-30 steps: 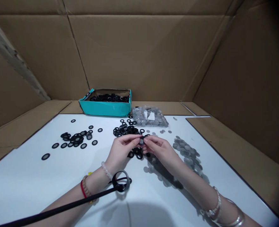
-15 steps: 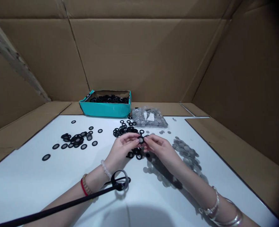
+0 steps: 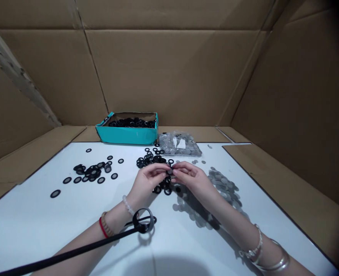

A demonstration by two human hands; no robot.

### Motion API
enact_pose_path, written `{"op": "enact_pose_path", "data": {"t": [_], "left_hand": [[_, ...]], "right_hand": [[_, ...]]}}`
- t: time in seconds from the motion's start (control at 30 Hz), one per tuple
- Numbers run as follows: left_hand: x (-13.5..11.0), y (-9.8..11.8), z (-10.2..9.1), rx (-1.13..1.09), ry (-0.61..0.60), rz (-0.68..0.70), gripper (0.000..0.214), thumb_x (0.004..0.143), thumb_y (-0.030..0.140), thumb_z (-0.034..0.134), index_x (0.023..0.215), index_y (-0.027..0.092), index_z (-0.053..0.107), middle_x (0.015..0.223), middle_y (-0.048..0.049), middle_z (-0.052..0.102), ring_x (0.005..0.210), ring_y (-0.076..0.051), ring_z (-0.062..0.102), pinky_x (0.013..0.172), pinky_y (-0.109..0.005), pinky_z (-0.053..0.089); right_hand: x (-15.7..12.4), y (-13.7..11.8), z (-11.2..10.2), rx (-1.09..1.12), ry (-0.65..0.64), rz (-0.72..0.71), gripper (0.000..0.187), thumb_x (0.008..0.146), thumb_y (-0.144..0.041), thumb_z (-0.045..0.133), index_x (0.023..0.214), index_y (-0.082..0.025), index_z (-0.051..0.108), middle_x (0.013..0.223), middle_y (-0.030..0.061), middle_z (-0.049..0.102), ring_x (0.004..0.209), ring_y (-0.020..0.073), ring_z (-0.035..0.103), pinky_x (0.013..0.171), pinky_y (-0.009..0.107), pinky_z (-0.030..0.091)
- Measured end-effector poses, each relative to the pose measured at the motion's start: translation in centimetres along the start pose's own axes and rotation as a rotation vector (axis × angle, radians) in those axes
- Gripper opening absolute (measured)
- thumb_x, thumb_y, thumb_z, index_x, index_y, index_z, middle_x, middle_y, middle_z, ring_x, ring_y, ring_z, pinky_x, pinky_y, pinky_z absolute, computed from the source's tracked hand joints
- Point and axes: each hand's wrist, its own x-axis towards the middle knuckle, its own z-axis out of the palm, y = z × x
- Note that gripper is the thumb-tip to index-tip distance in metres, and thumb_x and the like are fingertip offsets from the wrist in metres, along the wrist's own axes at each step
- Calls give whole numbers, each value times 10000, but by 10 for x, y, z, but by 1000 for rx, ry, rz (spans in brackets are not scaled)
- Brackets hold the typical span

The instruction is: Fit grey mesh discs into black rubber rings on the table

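Note:
A black ring washer (image 3: 170, 171) with a grey disc in its middle is pinched between my hands. My left hand (image 3: 147, 180) holds its left side between thumb and fingers. On the opposite side, the thumb and fingertips of my right hand (image 3: 197, 181) press on it and partly hide it. Below and behind my hands lies a pile of black rings (image 3: 150, 159). Loose grey discs (image 3: 222, 182) lie to the right, some of them (image 3: 196, 218) under my right forearm. At the left is a group of black rings with grey centres (image 3: 91, 172).
A turquoise box (image 3: 126, 136) of black rings stands at the back, beside a clear bag (image 3: 191, 147) of grey discs. Near me, a black rod with a ring end (image 3: 143, 226) crosses in front of my left forearm. Cardboard walls (image 3: 169, 76) enclose the white table (image 3: 123, 253).
The fingers of my right hand have closed further over the washer, which now shows less of its face. The whole view has shifted slightly.

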Motion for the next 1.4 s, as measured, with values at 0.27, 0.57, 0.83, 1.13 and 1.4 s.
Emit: {"op": "enact_pose_path", "data": {"t": [0.27,0.57,0.83,1.13,1.4], "left_hand": [[0,1,2,-214,-1,-118,218,733,260,626,919,146,632,832,-50,661,778,-157,619,803,-300,469],[-1,0,3,-263,-42,-172,248,713,233,653,938,149,591,779,-35,661,720,-132,621,752,-264,464],[2,18,-1,-130,-208,-245,264,692,257,646,914,132,576,747,-36,633,677,-150,622,720,-306,481],[23,80,-101,1053,211,-81,222,726,318,528,860,172,629,828,-65,675,754,-215,615,664,-303,459],[34,48,-133,1549,473,60,333,748,163,436,1027,82,598,993,-188,598,998,-323,515,880,-446,381]], "right_hand": [[0,1,-1,3,22,-10,178,704,-306,684,832,-189,645,843,35,618,781,164,607,759,327,514],[0,2,0,-9,40,-15,174,705,-313,679,832,-194,672,847,43,632,703,144,588,741,322,495],[-6,-3,9,-124,31,-50,217,721,-360,655,824,-169,643,751,4,582,631,108,524,606,236,459],[-3,-23,-7,-583,-21,-94,266,833,-402,467,871,-190,623,746,19,566,638,141,513,593,262,417],[-7,-29,-38,-1260,-180,-58,244,760,-372,565,957,-234,606,942,43,600,801,198,563,687,274,407]]}}
